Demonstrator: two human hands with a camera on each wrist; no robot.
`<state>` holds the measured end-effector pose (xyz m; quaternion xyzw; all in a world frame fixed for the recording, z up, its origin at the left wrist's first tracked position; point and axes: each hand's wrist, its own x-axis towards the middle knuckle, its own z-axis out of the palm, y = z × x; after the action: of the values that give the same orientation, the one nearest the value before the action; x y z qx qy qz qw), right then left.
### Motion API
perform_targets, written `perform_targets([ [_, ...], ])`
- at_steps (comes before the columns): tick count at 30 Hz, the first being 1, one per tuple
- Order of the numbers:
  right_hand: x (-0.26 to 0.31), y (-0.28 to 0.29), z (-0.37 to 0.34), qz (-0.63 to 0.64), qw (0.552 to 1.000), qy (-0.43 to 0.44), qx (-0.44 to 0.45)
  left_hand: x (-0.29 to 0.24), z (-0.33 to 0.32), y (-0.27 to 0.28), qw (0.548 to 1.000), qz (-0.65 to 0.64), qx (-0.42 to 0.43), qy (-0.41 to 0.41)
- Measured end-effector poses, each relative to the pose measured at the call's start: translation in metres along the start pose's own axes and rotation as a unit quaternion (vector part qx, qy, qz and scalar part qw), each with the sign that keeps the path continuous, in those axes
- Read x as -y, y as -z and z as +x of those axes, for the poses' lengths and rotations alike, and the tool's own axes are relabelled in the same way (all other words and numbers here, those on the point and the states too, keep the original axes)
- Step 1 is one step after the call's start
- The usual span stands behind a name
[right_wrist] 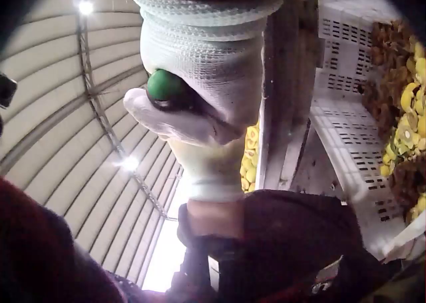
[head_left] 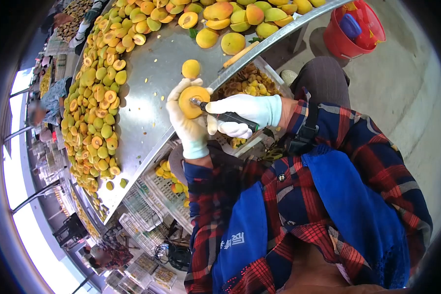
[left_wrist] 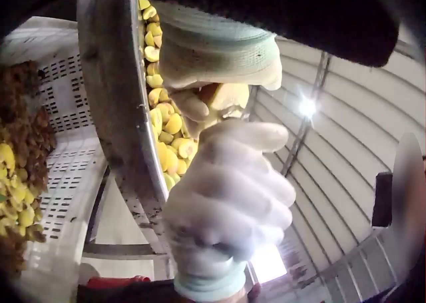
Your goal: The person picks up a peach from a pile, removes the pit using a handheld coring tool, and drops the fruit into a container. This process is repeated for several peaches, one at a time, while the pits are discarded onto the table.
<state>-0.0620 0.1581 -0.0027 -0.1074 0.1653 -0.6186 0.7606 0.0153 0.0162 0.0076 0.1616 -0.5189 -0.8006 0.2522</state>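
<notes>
In the head view, the gloved left hand [head_left: 187,117] holds a yellow fruit half [head_left: 191,101] above the metal table's edge. The gloved right hand [head_left: 245,113] grips a tool with a dark handle [head_left: 235,119] and a metal tip that meets the fruit's cut face. In the left wrist view, the fruit [left_wrist: 229,98] shows between the left hand [left_wrist: 216,53] and the right hand [left_wrist: 226,190]. The handle's green end [right_wrist: 166,88] sticks out of the right hand [right_wrist: 206,70] in the right wrist view; the fruit is hidden there.
Halved fruit [head_left: 95,108] lies heaped along the metal table [head_left: 152,83]. One yellow fruit [head_left: 191,68] rests just beyond the left hand. Below the edge stand a white crate [right_wrist: 346,130] of brown and yellow pieces and another crate [head_left: 157,196]. A red bucket [head_left: 348,41] stands at right.
</notes>
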Motion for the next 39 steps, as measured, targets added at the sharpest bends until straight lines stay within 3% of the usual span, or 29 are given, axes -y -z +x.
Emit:
perform_targets([
  [1, -0.001, -0.002, 0.000, -0.001, 1.000, -0.004, 0.002, 0.003, 0.001, 0.005, 1.000, 0.001, -0.004, -0.002],
  [3, 0.001, -0.009, -0.003, -0.117, 0.993, 0.008, -0.024, 0.002, 0.004, 0.008, 0.994, 0.105, 0.016, -0.025],
  [5, 0.002, -0.006, -0.002, -0.162, 0.986, -0.013, -0.047, -0.001, 0.002, 0.013, 0.997, 0.069, 0.008, 0.022],
  [7, 0.007, -0.010, -0.005, -0.349, 0.932, -0.038, -0.094, -0.003, 0.002, 0.017, 0.987, 0.146, 0.054, 0.050],
  [9, 0.009, -0.010, -0.006, -0.332, 0.937, -0.053, -0.095, -0.006, 0.003, 0.014, 0.984, 0.158, 0.060, 0.049],
  [10, 0.008, -0.004, -0.006, -0.212, 0.975, -0.057, -0.030, -0.006, 0.001, 0.010, 0.992, 0.097, 0.056, 0.060],
  [12, 0.003, -0.003, -0.004, -0.038, 0.997, -0.038, 0.056, -0.006, -0.003, 0.001, 0.996, 0.036, 0.051, 0.070],
  [14, -0.006, -0.006, 0.001, -0.101, 0.995, -0.006, 0.014, -0.004, -0.003, -0.009, 0.993, -0.084, -0.031, 0.076],
  [16, -0.013, -0.001, 0.008, -0.243, 0.968, 0.046, -0.049, -0.001, -0.002, -0.004, 0.991, -0.101, -0.032, 0.085],
  [17, -0.012, -0.005, 0.009, -0.245, 0.967, 0.043, -0.048, 0.002, -0.003, -0.001, 0.988, -0.116, -0.036, 0.095],
  [19, -0.011, -0.016, 0.009, -0.444, 0.882, 0.010, -0.161, 0.003, -0.004, 0.008, 0.989, -0.096, -0.044, 0.105],
  [21, -0.009, -0.016, 0.011, -0.443, 0.882, -0.023, -0.157, 0.004, -0.003, 0.013, 0.992, -0.064, -0.039, 0.100],
  [23, -0.023, 0.003, 0.019, -0.618, 0.756, 0.114, -0.180, 0.008, 0.006, 0.028, 0.981, -0.136, -0.002, 0.140],
  [24, -0.028, 0.017, 0.026, -0.716, 0.635, 0.246, -0.157, 0.006, 0.009, 0.031, 0.961, -0.207, 0.032, 0.183],
  [25, -0.033, 0.033, 0.025, -0.716, 0.634, 0.247, -0.156, 0.005, 0.009, 0.034, 0.961, -0.207, 0.032, 0.181],
  [27, -0.024, 0.016, 0.016, -0.787, 0.564, 0.226, -0.108, -0.002, 0.010, 0.034, 0.973, -0.160, -0.090, 0.139],
  [28, -0.012, -0.005, 0.005, -0.671, 0.721, -0.021, -0.173, -0.004, 0.010, 0.045, 0.982, -0.128, -0.089, 0.108],
  [29, -0.015, 0.001, 0.005, -0.673, 0.720, -0.019, -0.171, -0.010, 0.009, 0.052, 0.982, -0.127, -0.088, 0.105],
  [31, -0.025, 0.029, 0.000, -0.821, 0.529, -0.149, -0.155, -0.026, 0.005, 0.064, 0.996, -0.048, -0.067, -0.025],
  [32, -0.026, 0.038, -0.004, -0.832, 0.494, -0.175, -0.181, -0.036, -0.002, 0.070, 0.960, 0.228, -0.094, -0.132],
  [33, -0.025, 0.044, -0.007, -0.840, 0.458, -0.201, -0.209, -0.047, -0.012, 0.077, 0.838, 0.482, -0.111, -0.229],
  [35, -0.006, 0.023, -0.011, -0.819, 0.478, -0.209, -0.238, -0.078, -0.028, 0.101, 0.798, 0.537, -0.205, -0.182],
  [36, -0.002, 0.021, -0.012, -0.807, 0.509, -0.135, -0.269, -0.089, -0.035, 0.151, 0.685, 0.692, -0.179, -0.142],
  [37, 0.001, 0.018, -0.013, -0.788, 0.536, -0.061, -0.296, -0.090, -0.038, 0.193, 0.544, 0.820, -0.148, -0.097],
  [38, 0.005, 0.012, -0.017, -0.788, 0.546, -0.034, -0.282, -0.096, -0.035, 0.182, 0.541, 0.823, -0.143, -0.097],
  [39, 0.004, 0.014, -0.015, -0.786, 0.549, -0.031, -0.284, -0.100, -0.027, 0.169, 0.588, 0.795, -0.147, -0.005],
])
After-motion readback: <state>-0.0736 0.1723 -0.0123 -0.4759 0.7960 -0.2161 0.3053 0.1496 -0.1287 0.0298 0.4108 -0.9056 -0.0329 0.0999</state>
